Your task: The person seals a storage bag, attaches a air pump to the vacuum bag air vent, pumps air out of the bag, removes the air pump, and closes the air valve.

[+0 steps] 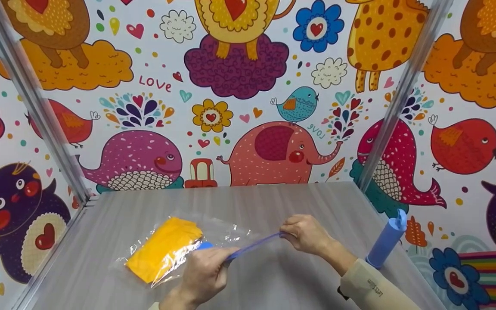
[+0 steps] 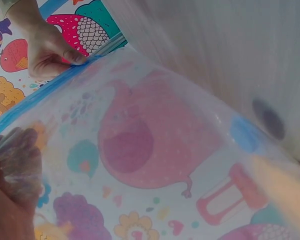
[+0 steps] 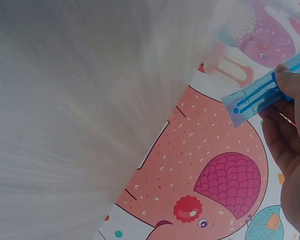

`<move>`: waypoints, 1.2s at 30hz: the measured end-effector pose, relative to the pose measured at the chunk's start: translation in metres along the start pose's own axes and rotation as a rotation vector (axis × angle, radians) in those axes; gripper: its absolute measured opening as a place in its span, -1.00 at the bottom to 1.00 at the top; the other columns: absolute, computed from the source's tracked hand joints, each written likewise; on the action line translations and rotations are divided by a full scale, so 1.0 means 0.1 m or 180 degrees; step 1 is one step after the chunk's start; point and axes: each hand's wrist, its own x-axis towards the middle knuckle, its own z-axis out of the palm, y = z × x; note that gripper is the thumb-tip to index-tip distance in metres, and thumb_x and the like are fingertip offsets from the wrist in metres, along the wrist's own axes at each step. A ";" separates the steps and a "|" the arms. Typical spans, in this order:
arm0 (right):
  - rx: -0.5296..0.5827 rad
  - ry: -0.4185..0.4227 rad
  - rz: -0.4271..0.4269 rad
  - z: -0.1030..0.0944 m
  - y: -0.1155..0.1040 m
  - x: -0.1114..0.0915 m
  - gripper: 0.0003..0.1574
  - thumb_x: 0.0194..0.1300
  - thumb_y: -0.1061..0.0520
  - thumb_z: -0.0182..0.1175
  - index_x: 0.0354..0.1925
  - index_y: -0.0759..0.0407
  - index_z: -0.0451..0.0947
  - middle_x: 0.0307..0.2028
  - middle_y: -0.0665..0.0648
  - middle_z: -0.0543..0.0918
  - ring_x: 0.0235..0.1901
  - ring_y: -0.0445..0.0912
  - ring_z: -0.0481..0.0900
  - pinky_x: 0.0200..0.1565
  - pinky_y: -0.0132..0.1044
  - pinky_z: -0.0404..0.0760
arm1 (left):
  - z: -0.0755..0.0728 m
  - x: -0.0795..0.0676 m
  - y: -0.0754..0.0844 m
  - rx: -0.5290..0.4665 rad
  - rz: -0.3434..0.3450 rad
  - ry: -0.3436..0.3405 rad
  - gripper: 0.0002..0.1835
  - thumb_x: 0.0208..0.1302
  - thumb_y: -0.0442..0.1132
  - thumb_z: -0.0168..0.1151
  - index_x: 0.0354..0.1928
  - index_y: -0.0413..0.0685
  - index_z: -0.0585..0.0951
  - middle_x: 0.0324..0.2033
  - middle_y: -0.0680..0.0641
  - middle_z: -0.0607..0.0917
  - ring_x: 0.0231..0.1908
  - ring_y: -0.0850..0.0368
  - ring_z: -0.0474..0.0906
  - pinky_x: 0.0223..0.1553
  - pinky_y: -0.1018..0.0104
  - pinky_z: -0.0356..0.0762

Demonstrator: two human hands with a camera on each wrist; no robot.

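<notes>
A clear plastic zip bag (image 1: pixel 230 232) lies on the table with a folded yellow cloth (image 1: pixel 166 249) inside and a round blue valve (image 1: pixel 205 245) on its film. Its blue zip strip (image 1: pixel 254 245) is stretched between both hands, raised above the tabletop. At the near end, my left hand (image 1: pixel 205 269) grips the strip; the left wrist view shows part of that hand through the film. My right hand (image 1: pixel 306 234) pinches the far end. Close up in the right wrist view, thumb and fingers hold a blue slider (image 3: pixel 274 80) near the strip's end.
To the right stands a blue hand pump (image 1: pixel 383 245), near the table's right edge. Metal posts (image 1: pixel 388 116) rise at the table's back corners. Walls printed with cartoon animals enclose the grey table (image 1: pixel 317 198).
</notes>
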 end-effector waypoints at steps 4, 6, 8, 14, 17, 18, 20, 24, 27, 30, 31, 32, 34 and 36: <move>0.0011 -0.0042 0.0060 -0.01 -0.01 -0.01 -0.81 0.23 0.20 0.69 -0.17 0.12 0.92 -0.30 0.01 0.91 -0.31 -0.15 0.83 -0.16 -0.31 0.89 | -0.01 0.01 0.00 -0.0043 0.0007 0.0015 -0.69 0.13 -0.51 0.42 -0.12 -0.04 0.86 -0.37 0.07 0.92 -0.45 0.25 0.84 -0.36 0.39 0.82; -0.0001 -0.0053 0.0078 -0.01 -0.01 -0.01 -0.80 0.23 0.19 0.69 -0.17 0.12 0.92 -0.30 0.02 0.91 -0.31 -0.15 0.84 -0.16 -0.31 0.89 | -0.01 0.01 0.00 -0.0060 0.0021 0.0036 -0.68 0.12 -0.51 0.42 -0.11 -0.03 0.86 -0.37 0.06 0.92 -0.46 0.25 0.84 -0.36 0.39 0.82; 0.0002 -0.0051 0.0080 -0.01 0.00 -0.02 -0.80 0.22 0.20 0.70 -0.17 0.13 0.92 -0.30 0.02 0.91 -0.31 -0.14 0.84 -0.16 -0.30 0.89 | -0.01 0.01 0.00 -0.0066 0.0036 0.0057 -0.67 0.12 -0.51 0.43 -0.11 -0.03 0.86 -0.38 0.06 0.92 -0.47 0.25 0.84 -0.37 0.40 0.81; 0.0031 -0.0059 0.0070 -0.02 0.02 -0.04 -0.83 0.24 0.21 0.68 -0.19 0.12 0.92 -0.34 0.02 0.89 -0.35 -0.16 0.81 -0.21 -0.33 0.87 | 0.00 0.00 -0.01 -0.0008 0.0127 0.0130 -0.71 0.17 -0.47 0.44 -0.10 -0.02 0.86 -0.41 0.05 0.90 -0.49 0.24 0.82 -0.41 0.41 0.77; 0.0052 -0.0135 0.0151 -0.03 0.03 -0.04 -0.85 0.27 0.20 0.66 -0.18 0.11 0.92 -0.34 0.02 0.89 -0.36 -0.16 0.80 -0.21 -0.33 0.87 | 0.00 0.00 -0.02 0.0022 0.0155 0.0147 -0.71 0.14 -0.47 0.46 -0.11 -0.03 0.85 -0.42 0.05 0.90 -0.50 0.24 0.80 -0.42 0.40 0.75; 0.0064 -0.0166 0.0193 -0.03 0.03 -0.04 -0.86 0.28 0.20 0.65 -0.17 0.11 0.92 -0.34 0.02 0.89 -0.35 -0.15 0.80 -0.21 -0.32 0.87 | 0.00 0.00 -0.02 0.0019 0.0150 0.0144 -0.70 0.13 -0.47 0.46 -0.10 -0.03 0.85 -0.42 0.06 0.90 -0.50 0.25 0.80 -0.42 0.41 0.75; 0.0083 -0.0226 0.0281 -0.03 0.04 -0.04 -0.85 0.29 0.20 0.65 -0.16 0.11 0.92 -0.32 0.03 0.90 -0.34 -0.15 0.81 -0.20 -0.31 0.88 | -0.01 0.00 -0.03 0.0011 0.0153 0.0148 -0.69 0.12 -0.48 0.45 -0.10 -0.04 0.85 -0.42 0.06 0.90 -0.50 0.24 0.79 -0.42 0.41 0.75; 0.0096 -0.0312 0.0394 -0.04 0.04 -0.04 -0.83 0.28 0.21 0.65 -0.14 0.12 0.92 -0.30 0.05 0.91 -0.32 -0.12 0.83 -0.17 -0.27 0.90 | -0.04 0.01 -0.02 -0.0017 0.0169 0.0164 -0.71 0.18 -0.48 0.43 -0.08 -0.05 0.86 -0.43 0.05 0.89 -0.50 0.23 0.80 -0.42 0.40 0.75; 0.0098 -0.0338 0.0428 -0.04 0.05 -0.05 -0.82 0.28 0.21 0.65 -0.13 0.12 0.92 -0.29 0.05 0.92 -0.31 -0.12 0.84 -0.16 -0.25 0.91 | -0.05 0.03 0.00 -0.0016 0.0140 0.0146 -0.68 0.16 -0.50 0.44 -0.08 -0.04 0.86 -0.43 0.06 0.89 -0.50 0.24 0.81 -0.42 0.40 0.77; 0.0103 -0.0352 0.0462 -0.04 0.07 -0.06 -0.82 0.29 0.20 0.65 -0.12 0.12 0.93 -0.27 0.06 0.92 -0.30 -0.12 0.86 -0.16 -0.26 0.91 | -0.07 0.04 0.01 0.0004 0.0057 0.0090 -0.66 0.13 -0.51 0.45 -0.08 -0.02 0.86 -0.41 0.06 0.91 -0.49 0.25 0.82 -0.40 0.40 0.79; 0.0113 -0.0362 0.0477 -0.04 0.07 -0.06 -0.82 0.29 0.21 0.64 -0.12 0.12 0.93 -0.27 0.06 0.92 -0.30 -0.11 0.86 -0.16 -0.26 0.91 | -0.08 0.04 0.01 0.0014 0.0028 0.0074 -0.65 0.12 -0.51 0.45 -0.08 -0.02 0.87 -0.40 0.06 0.91 -0.48 0.26 0.82 -0.39 0.39 0.80; 0.0116 -0.0370 0.0499 -0.04 0.08 -0.07 -0.82 0.29 0.22 0.64 -0.12 0.13 0.93 -0.27 0.06 0.92 -0.29 -0.11 0.86 -0.16 -0.25 0.91 | -0.09 0.04 0.01 0.0025 -0.0004 0.0060 -0.65 0.12 -0.52 0.44 -0.08 -0.02 0.87 -0.39 0.06 0.92 -0.47 0.26 0.83 -0.38 0.39 0.80; 0.0116 -0.0383 0.0558 -0.03 0.10 -0.09 -0.82 0.30 0.22 0.64 -0.12 0.14 0.93 -0.26 0.06 0.93 -0.28 -0.10 0.87 -0.15 -0.25 0.91 | -0.10 0.03 0.01 0.0053 -0.0059 0.0020 -0.66 0.13 -0.51 0.44 -0.08 -0.03 0.88 -0.38 0.06 0.92 -0.46 0.27 0.84 -0.37 0.39 0.81; 0.0127 -0.0407 0.0611 -0.03 0.11 -0.12 -0.83 0.30 0.23 0.63 -0.12 0.14 0.93 -0.26 0.06 0.93 -0.28 -0.10 0.87 -0.15 -0.24 0.91 | -0.11 0.03 0.02 0.0072 -0.0087 -0.0022 -0.66 0.12 -0.52 0.44 -0.09 -0.04 0.88 -0.36 0.06 0.93 -0.45 0.27 0.85 -0.35 0.40 0.82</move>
